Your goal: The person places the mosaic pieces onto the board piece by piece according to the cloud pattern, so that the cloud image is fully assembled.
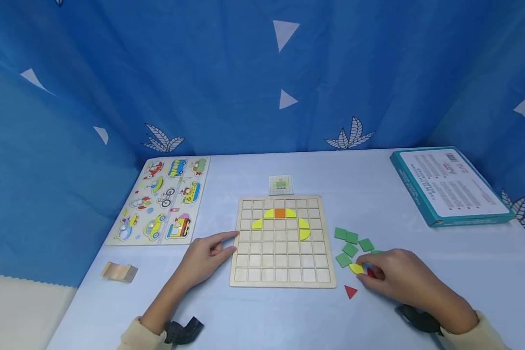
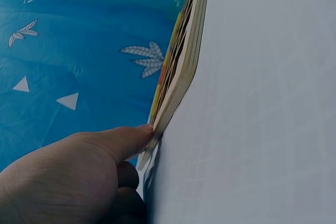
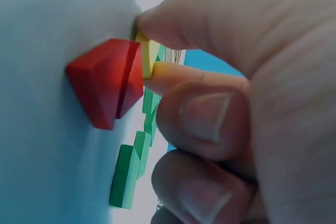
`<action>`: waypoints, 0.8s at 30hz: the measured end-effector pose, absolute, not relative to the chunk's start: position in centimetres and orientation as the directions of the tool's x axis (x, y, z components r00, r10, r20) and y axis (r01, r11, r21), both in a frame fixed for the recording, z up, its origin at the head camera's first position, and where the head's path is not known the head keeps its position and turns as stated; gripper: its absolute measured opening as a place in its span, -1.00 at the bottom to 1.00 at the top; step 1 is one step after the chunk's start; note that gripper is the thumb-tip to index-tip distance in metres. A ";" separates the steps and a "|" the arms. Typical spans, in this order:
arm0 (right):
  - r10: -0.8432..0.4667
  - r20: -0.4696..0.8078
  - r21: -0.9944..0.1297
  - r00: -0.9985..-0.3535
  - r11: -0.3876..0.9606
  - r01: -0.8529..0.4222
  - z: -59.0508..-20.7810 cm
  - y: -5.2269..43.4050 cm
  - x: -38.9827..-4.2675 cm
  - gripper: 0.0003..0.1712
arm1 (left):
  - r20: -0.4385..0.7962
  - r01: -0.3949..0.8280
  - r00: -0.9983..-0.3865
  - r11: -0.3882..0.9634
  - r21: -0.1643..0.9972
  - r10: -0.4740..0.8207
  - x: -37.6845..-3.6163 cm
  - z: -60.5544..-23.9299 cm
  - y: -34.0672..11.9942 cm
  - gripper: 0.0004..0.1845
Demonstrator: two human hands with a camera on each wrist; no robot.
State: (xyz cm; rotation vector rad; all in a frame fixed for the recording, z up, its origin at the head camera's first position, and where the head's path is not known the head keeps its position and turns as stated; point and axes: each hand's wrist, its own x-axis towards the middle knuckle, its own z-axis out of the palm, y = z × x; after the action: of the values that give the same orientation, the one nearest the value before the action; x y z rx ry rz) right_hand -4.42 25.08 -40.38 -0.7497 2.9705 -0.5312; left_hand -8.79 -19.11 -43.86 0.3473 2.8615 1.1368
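Observation:
My left hand (image 1: 210,255) rests at the left edge of a wooden grid board (image 1: 267,275), its index fingertip and thumb touching the rim. In the left wrist view, a digit presses the board's side (image 2: 184,77). On the grid sit an orange square tile (image 1: 280,213) and several yellow curved tiles (image 1: 304,235). Right of the board, my right hand (image 1: 402,274) pinches a yellow tile (image 1: 356,268) between thumb and index finger. Red triangular tiles (image 3: 100,82) lie close by in the right wrist view, one red triangle (image 1: 350,291) nearer the front. Green square tiles (image 1: 350,250) are scattered beyond.
A small pattern card (image 1: 281,185) lies behind the board. At the back left is a vehicle puzzle board (image 1: 157,201), with a wooden block (image 1: 119,272) in front of it. A teal box (image 1: 452,187) lies at the back right. Blue curtain (image 1: 227,78) surrounds the table.

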 end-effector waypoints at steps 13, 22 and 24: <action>-0.417 0.112 -0.370 -0.902 0.825 -0.427 -38.4 22.4 -4.4 -0.75 | 0.053 0.205 -0.971 0.698 0.687 0.233 -9.0 -43.5 -18.9 -0.62; -0.467 0.116 -0.369 -0.876 0.799 -0.475 -37.8 17.3 -7.0 -0.73 | 0.025 0.177 -0.975 0.699 0.692 0.222 -8.6 -43.8 -19.0 -0.62; -0.480 0.145 -0.384 -0.865 0.779 -0.496 -37.8 16.4 -7.7 -0.75 | 0.027 0.181 -0.974 0.703 0.688 0.225 -8.7 -43.7 -19.1 -0.62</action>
State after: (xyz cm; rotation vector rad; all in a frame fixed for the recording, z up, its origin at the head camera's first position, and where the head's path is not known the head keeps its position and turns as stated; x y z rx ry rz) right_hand -7.68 16.36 -37.79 -0.8239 2.9990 -0.6642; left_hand -8.66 -19.11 -43.71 0.3393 2.8442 1.1393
